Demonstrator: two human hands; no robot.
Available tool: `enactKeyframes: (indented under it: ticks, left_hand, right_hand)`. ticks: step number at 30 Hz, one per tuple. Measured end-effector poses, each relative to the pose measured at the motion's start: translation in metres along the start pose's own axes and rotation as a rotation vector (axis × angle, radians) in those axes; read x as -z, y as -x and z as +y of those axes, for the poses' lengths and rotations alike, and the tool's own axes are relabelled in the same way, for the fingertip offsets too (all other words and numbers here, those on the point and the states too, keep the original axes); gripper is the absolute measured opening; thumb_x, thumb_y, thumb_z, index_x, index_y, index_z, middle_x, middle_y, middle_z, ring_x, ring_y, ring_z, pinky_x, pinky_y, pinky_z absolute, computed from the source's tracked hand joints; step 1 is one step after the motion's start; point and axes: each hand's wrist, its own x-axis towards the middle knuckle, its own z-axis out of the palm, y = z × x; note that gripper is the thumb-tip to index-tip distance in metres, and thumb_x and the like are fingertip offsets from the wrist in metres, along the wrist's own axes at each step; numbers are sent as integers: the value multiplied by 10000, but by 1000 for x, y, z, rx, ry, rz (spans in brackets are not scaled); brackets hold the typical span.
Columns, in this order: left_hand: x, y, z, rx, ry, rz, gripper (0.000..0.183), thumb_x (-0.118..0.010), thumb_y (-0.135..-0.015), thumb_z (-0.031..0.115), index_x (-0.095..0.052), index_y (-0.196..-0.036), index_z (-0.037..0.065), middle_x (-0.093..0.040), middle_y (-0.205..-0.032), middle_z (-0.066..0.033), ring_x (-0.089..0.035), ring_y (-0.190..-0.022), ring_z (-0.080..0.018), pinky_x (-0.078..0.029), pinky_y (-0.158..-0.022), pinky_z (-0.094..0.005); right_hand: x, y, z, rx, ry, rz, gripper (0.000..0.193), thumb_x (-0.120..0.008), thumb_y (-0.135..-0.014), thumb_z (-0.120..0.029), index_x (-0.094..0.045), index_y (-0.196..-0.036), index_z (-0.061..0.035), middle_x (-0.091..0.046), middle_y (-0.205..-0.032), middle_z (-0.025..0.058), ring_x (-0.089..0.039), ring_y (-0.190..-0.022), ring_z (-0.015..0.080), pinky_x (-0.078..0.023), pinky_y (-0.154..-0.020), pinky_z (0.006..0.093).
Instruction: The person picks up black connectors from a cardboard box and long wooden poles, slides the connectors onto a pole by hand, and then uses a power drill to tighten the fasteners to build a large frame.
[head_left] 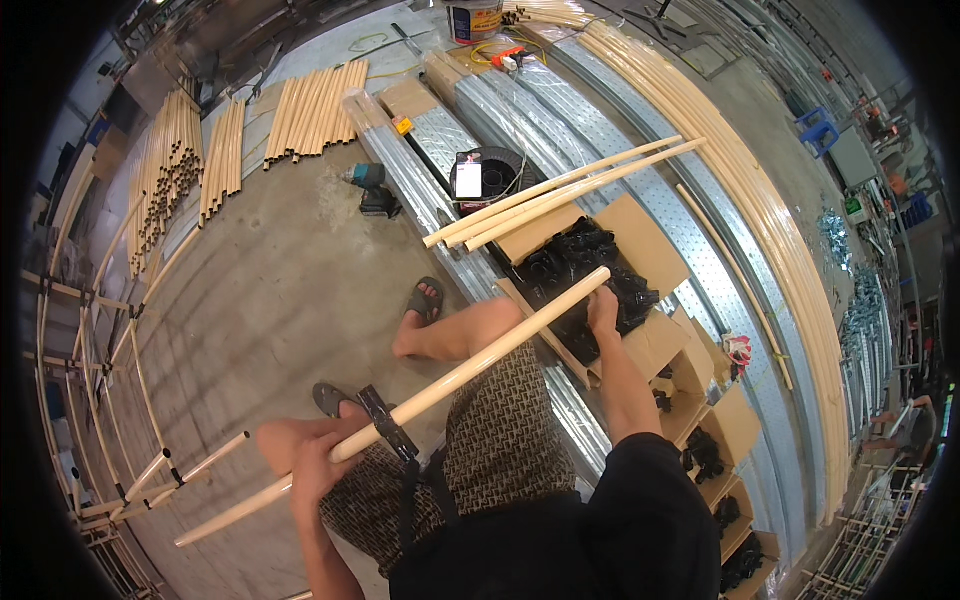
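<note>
My left hand (320, 465) is closed around a long beige pipe (480, 360), which lies slanted across my lap. A black bracket-like joint (388, 423) sits on the pipe just beyond that hand. At the pipe's far right end, my right hand (603, 312) is down at an open cardboard box (648, 240) full of black plastic-looking fittings (570, 258). Its fingers are mostly hidden, so whether it grips a fitting does not show. Three loose beige pipes (570, 195) rest across the far side of the box.
Wrapped metal profiles (590, 110) and long beige pipes (740, 190) lie to the right. Smaller boxes of black parts (705, 455) line up at the lower right. A cordless drill (370, 185) stands on the floor. Pipe bundles (310, 110) lie far left, a pipe frame (130, 320) at left.
</note>
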Motion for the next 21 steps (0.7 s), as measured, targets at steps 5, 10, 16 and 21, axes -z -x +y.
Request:
enactKeyframes:
  ticks: [5,10,16,21]
  left_hand:
    - [4,-16,18,-140,77,-17,421,-864,-686,154,-716,-1064,44,-727,-915,-166,-693,-846,-346,-527,-777,-400]
    - [7,-16,64,-79,80,-30,447,-858,-694,124,-690,-1099,40,-722,-976,-166,-688,-908,-350,-517,-798,-411]
    - [-13,-23,54,-124,135,-67,436,-845,-706,82,-670,-1098,6,-708,-958,-184,-674,-869,-352,-511,-798,-405]
    - [-15,-26,52,-78,208,-124,408,-843,-700,65,-676,-1065,-13,-699,-938,-168,-669,-852,-290,-506,-809,-379]
  right_hand:
    - [18,26,16,74,-127,2,169,-618,-857,6,-710,-998,-3,-690,-977,223,-661,-935,397,-513,-842,459]
    - [39,44,24,-2,-34,36,173,-597,-860,18,-712,-986,-12,-690,-989,212,-650,-971,398,-507,-865,457]
    - [45,39,51,-310,134,161,181,-594,-883,-51,-700,-1025,-14,-691,-971,205,-660,-952,391,-520,-847,464]
    - [43,56,11,-66,-32,-188,170,-698,-844,-145,-702,-997,-73,-705,-974,171,-684,-938,358,-542,-824,442]
